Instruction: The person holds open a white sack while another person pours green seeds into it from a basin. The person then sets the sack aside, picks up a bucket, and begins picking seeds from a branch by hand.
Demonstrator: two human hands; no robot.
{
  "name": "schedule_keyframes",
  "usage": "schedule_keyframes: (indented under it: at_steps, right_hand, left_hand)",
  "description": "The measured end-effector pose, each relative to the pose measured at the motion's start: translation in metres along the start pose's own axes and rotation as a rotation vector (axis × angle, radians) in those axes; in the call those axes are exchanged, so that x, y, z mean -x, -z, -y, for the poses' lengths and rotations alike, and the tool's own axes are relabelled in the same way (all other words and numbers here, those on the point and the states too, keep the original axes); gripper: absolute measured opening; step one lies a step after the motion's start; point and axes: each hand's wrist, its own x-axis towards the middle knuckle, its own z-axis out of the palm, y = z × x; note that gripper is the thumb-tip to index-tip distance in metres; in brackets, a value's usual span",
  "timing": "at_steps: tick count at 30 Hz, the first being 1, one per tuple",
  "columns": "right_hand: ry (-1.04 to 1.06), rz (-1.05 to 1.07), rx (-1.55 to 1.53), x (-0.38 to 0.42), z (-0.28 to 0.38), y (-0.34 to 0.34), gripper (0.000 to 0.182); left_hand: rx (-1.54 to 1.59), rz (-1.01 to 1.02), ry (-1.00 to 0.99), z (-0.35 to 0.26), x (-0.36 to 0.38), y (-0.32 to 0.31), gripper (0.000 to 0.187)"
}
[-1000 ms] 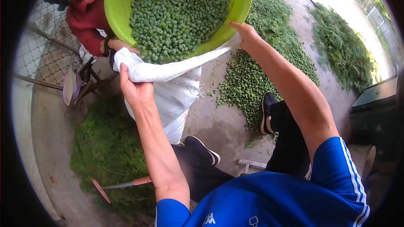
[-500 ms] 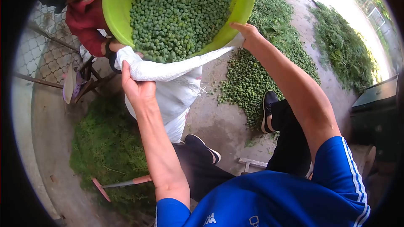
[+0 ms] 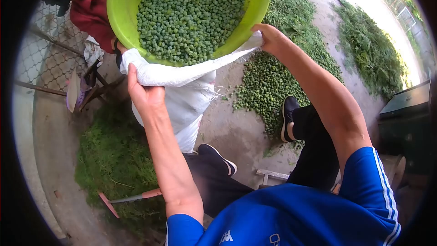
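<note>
A lime-green basin [image 3: 119, 13] full of small green pods [image 3: 191, 13] is tilted over the mouth of a white woven sack [image 3: 182, 100]. My left hand [image 3: 144, 92] grips the sack's rolled rim on the left side. My right hand [image 3: 271, 38] holds the rim on the right, just under the basin's edge. A person in a red top [image 3: 93, 13] stands behind the basin and holds it; only a bit of their hand shows at its lower left edge.
A spread of green pods [image 3: 268, 86] lies on the concrete to the right of the sack. Piles of cut green plants [image 3: 114, 164] lie at left and far right [image 3: 373, 50]. A red-handled tool [image 3: 132, 198] rests on the left pile. A wire fence [image 3: 50, 64] runs along the left.
The basin has shifted slightly left and lower over the sack mouth. My hands keep their hold on the rim and have barely moved.
</note>
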Motion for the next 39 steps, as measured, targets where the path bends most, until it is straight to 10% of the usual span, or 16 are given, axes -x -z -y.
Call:
schedule_keyframes:
  at_steps: [13, 15, 16, 19, 21, 23, 27, 31, 33, 34, 36, 39]
  right_hand:
    - [0.232, -0.213, 0.546, 0.012, -0.007, -0.042, 0.030]
    - [0.268, -0.151, 0.542, 0.009, -0.015, -0.039, 0.032]
    - [0.266, -0.151, 0.536, 0.014, -0.016, -0.044, 0.032]
    - [0.197, -0.187, 0.552, 0.027, -0.021, -0.071, 0.031]
    - [0.280, -0.148, 0.531, 0.013, -0.029, -0.078, 0.031]
    - [0.337, -0.152, 0.519, 0.005, -0.035, -0.082, 0.028]
    - [0.385, -0.180, 0.581, 0.006, -0.033, -0.096, 0.026]
    - [0.314, -0.162, 0.557, 0.010, -0.031, -0.096, 0.026]
    - [0.287, -0.190, 0.548, 0.012, -0.032, -0.097, 0.026]
    - [0.288, -0.186, 0.555, 0.011, -0.034, -0.098, 0.026]
    - [0.290, -0.161, 0.603, 0.008, -0.043, -0.097, 0.028]
    - [0.321, -0.181, 0.699, 0.010, -0.045, -0.097, 0.032]
  left_hand:
    - [-0.732, 0.059, -0.185, -0.047, 0.001, 0.012, 0.029]
    - [-1.805, 0.083, -0.128, -0.073, 0.010, -0.005, 0.026]
    - [-2.087, 0.162, -0.604, -0.077, 0.013, -0.012, 0.028]
    - [-1.849, 0.515, -0.700, -0.070, -0.012, -0.048, 0.041]
    - [-1.988, 0.405, -0.903, -0.040, -0.048, -0.025, 0.061]
    - [-1.979, 0.418, -0.395, -0.014, -0.094, 0.030, 0.079]
    - [-2.148, 0.413, -0.581, -0.007, -0.103, 0.070, 0.078]
    - [-1.896, -0.064, -0.574, -0.015, -0.098, 0.103, 0.065]
    - [-1.206, -0.293, 0.075, -0.007, -0.060, 0.088, 0.052]
    - [-1.198, -0.296, 0.073, -0.003, -0.066, 0.102, 0.052]
    - [-0.188, -0.180, 0.436, 0.011, -0.085, 0.141, 0.039]
    - [-0.258, -0.111, 0.120, -0.005, -0.074, 0.091, 0.035]
